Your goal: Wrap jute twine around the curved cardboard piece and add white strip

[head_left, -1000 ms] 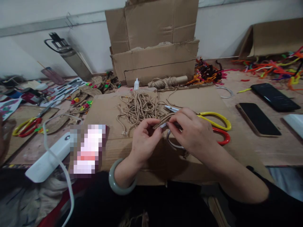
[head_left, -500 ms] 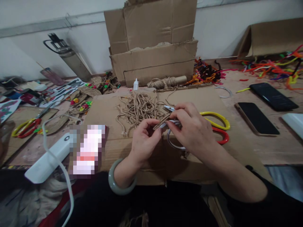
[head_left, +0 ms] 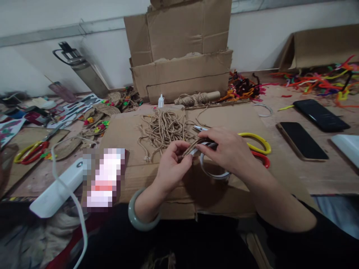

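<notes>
Apparently you're laying jute cord (head_left: 194, 144) along a white strip (head_left: 194, 151), left grip (head_left: 174, 161) and right grip (head_left: 227, 148) both pinching the cord; next move likely wants even tension

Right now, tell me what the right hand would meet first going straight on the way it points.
The right hand would likely meet the left hand, which pinches the twine; depth is unclear.
</notes>
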Available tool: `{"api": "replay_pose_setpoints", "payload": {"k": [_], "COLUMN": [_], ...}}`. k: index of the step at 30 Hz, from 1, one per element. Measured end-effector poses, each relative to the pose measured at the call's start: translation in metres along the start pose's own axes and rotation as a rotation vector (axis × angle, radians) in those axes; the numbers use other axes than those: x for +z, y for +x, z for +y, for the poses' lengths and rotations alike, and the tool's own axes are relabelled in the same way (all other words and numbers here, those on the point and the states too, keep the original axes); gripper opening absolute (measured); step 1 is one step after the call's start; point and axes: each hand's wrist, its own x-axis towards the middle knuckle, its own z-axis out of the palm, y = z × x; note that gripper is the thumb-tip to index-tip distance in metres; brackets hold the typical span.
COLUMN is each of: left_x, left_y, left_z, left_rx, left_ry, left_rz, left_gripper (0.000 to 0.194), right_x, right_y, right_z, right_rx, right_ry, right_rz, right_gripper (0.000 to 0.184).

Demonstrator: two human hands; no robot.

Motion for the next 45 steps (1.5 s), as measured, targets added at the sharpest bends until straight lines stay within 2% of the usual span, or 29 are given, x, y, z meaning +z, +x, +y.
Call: {"api": "replay_pose_setpoints", "payload": {"k": [4, 9, 11, 14, 19, 24, 30, 36, 38, 41, 45], "left_x": [-0.003, -0.008, -0.01, -0.013, -0.018, -0.018, -0.019, -0.016, -0.015, -0.015, -0.017], "left_y": [0.0, 0.002, 0.003, 0.002, 0.002, 0.003, 0.004, 0.004, 0.004, 0.004, 0.004], "left_z": [0.001, 0.0, 0.001, 0.002, 0.007, 0.006, 0.004, 0.008, 0.01, 0.012, 0.01], "left_rx": [-0.071, -0.085, -0.103, -0.183, -0.32, -0.313, -0.273, -0.246, -0.227, -0.186, -0.148], "left_ry": [0.053, 0.24, 0.3, 0.278, 0.224, 0.198, 0.215, 0.233, 0.244, 0.283, 0.346], "left_rz": [-0.048, -0.278, -0.322, -0.352, -0.43, -0.384, -0.363, -0.306, -0.291, -0.278, -0.28], "left_gripper": [0.029, 0.026, 0.017, 0.009, 0.015, 0.03, 0.021, 0.017, 0.016, 0.018, 0.021], "right_x": [-0.002, 0.0, 0.001, 0.003, 0.004, 0.002, -0.001, -0.003, -0.003, -0.003, -0.006], "right_y": [-0.002, -0.005, -0.006, -0.008, -0.009, -0.01, -0.015, -0.022, -0.022, -0.023, -0.023], "right_z": [-0.005, -0.013, -0.013, -0.011, -0.009, -0.01, -0.009, -0.007, -0.006, -0.006, -0.007], "right_rx": [-0.041, -0.106, -0.129, -0.166, -0.212, -0.206, -0.21, -0.191, -0.192, -0.19, -0.113], "right_ry": [0.03, 0.041, 0.051, 0.07, 0.076, 0.126, 0.194, 0.108, 0.08, 0.067, 0.061], "right_rz": [-0.087, -0.114, -0.11, -0.076, -0.044, -0.023, 0.071, 0.131, 0.112, 0.015, -0.094], "right_gripper": [0.019, 0.019, 0.02, 0.021, 0.02, 0.018, 0.011, 0.01, 0.01, 0.012, 0.016]}}
